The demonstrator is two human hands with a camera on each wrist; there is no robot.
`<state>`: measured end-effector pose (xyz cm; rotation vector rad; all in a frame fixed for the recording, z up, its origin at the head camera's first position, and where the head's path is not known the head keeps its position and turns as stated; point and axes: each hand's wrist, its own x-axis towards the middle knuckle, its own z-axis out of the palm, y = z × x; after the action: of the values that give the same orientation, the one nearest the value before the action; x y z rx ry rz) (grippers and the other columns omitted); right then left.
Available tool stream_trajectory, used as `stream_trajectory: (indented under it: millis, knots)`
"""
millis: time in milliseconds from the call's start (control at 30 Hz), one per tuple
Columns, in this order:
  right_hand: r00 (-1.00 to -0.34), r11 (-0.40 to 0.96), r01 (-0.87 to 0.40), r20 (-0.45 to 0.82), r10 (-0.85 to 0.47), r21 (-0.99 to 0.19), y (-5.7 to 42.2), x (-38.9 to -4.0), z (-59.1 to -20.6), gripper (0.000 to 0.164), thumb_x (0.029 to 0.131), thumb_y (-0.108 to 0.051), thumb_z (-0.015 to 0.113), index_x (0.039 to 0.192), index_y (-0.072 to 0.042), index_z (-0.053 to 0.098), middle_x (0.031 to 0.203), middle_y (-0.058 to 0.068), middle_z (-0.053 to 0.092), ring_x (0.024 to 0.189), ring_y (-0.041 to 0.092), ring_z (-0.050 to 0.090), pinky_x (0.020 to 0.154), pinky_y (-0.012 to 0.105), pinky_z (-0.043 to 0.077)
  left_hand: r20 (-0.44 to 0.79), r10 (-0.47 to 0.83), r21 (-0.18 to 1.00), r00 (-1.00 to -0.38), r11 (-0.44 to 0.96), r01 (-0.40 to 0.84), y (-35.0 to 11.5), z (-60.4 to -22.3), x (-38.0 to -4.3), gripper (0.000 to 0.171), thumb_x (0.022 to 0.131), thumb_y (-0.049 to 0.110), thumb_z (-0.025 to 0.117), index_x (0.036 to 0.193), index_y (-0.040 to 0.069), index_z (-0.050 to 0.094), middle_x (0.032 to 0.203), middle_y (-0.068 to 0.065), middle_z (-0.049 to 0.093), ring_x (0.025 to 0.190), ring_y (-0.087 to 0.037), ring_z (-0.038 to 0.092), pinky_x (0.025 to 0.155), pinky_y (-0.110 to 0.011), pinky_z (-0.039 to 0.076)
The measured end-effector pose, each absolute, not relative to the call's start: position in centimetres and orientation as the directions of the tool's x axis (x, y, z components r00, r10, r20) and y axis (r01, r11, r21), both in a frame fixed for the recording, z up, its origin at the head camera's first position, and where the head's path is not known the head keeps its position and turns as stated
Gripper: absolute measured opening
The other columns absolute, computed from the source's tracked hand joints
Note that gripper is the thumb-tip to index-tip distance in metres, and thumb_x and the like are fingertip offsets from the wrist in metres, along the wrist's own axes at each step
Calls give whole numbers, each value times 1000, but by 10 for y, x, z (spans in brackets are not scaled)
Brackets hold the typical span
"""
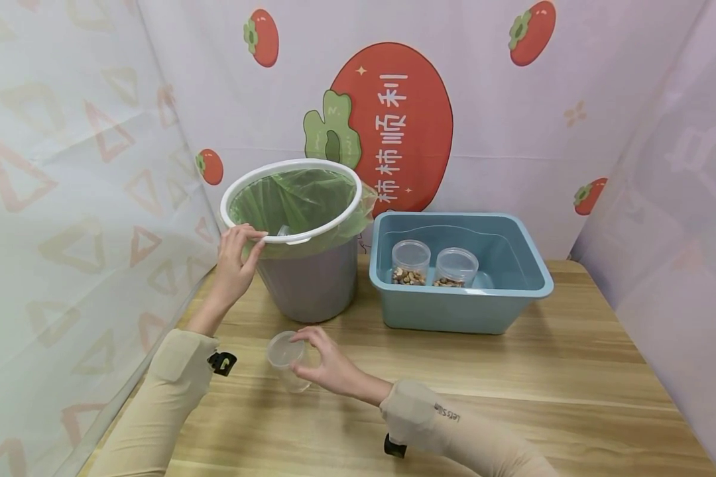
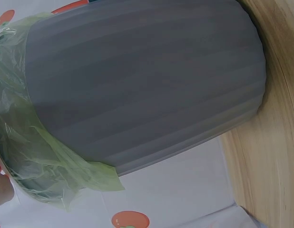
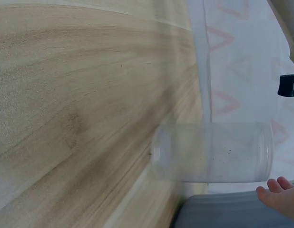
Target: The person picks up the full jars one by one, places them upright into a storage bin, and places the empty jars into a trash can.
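In the head view my left hand (image 1: 235, 262) grips the near-left rim of a grey trash bin (image 1: 313, 291) with a green bag liner (image 1: 310, 192); one fingertip (image 2: 3, 189) shows at the left wrist view's edge. My right hand (image 1: 334, 364) curls its thumb and fingers about the top of a clear plastic jar (image 1: 286, 377), which stands upright on the wooden table. No nuts show inside this jar (image 3: 213, 152), only a few dark specks. The right thumb is out of sight in the right wrist view, where several fingertips (image 3: 268, 194) lie at the jar's rim.
A blue plastic tub (image 1: 453, 311) stands right of the bin on the wooden table (image 1: 513, 391). Inside it are two clear jars of nuts, the left jar (image 1: 410, 262) and the right jar (image 1: 456, 266). A printed cloth (image 1: 483, 132) hangs behind, with cloth on both sides.
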<state>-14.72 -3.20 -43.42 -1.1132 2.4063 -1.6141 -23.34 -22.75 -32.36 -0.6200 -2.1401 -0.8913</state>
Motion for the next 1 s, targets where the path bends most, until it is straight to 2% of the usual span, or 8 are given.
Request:
stream_trajectory:
  millis: [267,500,1000]
  knots:
    - [-769,275,-505,282,-574,-818,-36,-148,-438,44,82,-27,62,122,-15,47,131,9,35,118,25,40,91,41,38,762,147,411,-631,642,647,-227,-324,-234,14,83,-2,55,97,-3,57,99,-20,50,109,-36,38,96,-49,21]
    - [-780,317,-497,256,-571,-808,-41,-151,-446,47,82,-31,62,123,-17,47,132,12,36,117,26,41,90,39,40,749,143,423,-647,647,634,-228,-324,-233,14,84,-2,54,98,-3,56,99,-20,50,110,-36,37,95,-49,20]
    - [-800,328,-470,239,-550,-819,-49,-155,-458,50,76,-30,69,119,-17,50,130,9,38,114,24,45,88,34,42,760,146,408,-634,652,639,-228,-325,-234,14,83,-3,54,98,-4,55,99,-21,50,109,-37,37,96,-48,21]
